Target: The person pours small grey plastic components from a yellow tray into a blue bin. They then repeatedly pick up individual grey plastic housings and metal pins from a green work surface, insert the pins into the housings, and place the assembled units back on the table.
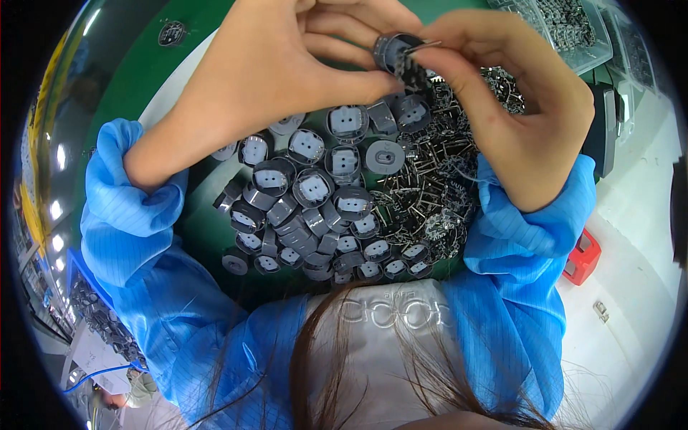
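Note:
Between the thumb and fingers of my left hand [287, 75] is a round dark grey plastic housing [390, 51], held over the table's far side. My right hand [512, 86] pinches a small thin metal part [423, 47] against that housing; its exact shape is partly hidden by my fingers. Below my hands lies a heap of similar round grey housings [313, 186], several with pale grey faces and small slots turned up. Right beside it, under my right wrist, spreads a pile of small shiny metal pieces [423, 172].
A clear plastic bin [580, 43] of metal parts stands at the far right. One lone round part [172, 33] lies on the green table mat [136, 75] at the far left. Off to the right is a red plastic object [584, 256]; at lower left, a blue-edged container [89, 287] holds dark parts.

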A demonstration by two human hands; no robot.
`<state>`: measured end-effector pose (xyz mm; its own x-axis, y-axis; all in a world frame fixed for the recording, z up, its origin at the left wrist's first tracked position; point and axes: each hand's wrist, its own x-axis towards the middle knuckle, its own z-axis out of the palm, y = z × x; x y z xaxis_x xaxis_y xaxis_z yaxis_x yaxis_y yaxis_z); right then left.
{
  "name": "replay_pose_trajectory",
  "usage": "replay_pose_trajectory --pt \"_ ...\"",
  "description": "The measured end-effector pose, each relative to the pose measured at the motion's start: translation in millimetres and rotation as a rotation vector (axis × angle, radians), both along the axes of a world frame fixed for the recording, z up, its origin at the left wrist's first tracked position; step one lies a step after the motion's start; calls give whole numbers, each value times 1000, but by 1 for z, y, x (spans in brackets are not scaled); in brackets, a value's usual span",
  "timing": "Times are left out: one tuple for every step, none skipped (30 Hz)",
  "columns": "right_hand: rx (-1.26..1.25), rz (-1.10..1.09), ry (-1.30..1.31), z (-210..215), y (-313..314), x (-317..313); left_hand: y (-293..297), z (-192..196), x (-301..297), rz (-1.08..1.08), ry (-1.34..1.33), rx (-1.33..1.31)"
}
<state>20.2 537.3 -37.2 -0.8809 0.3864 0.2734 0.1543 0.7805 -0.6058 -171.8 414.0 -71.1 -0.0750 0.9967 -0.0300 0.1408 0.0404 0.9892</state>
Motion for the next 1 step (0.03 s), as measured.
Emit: replay_pose_trajectory --pt "78 21 -10 -1 2 0 0 0 0 0 -1 0"
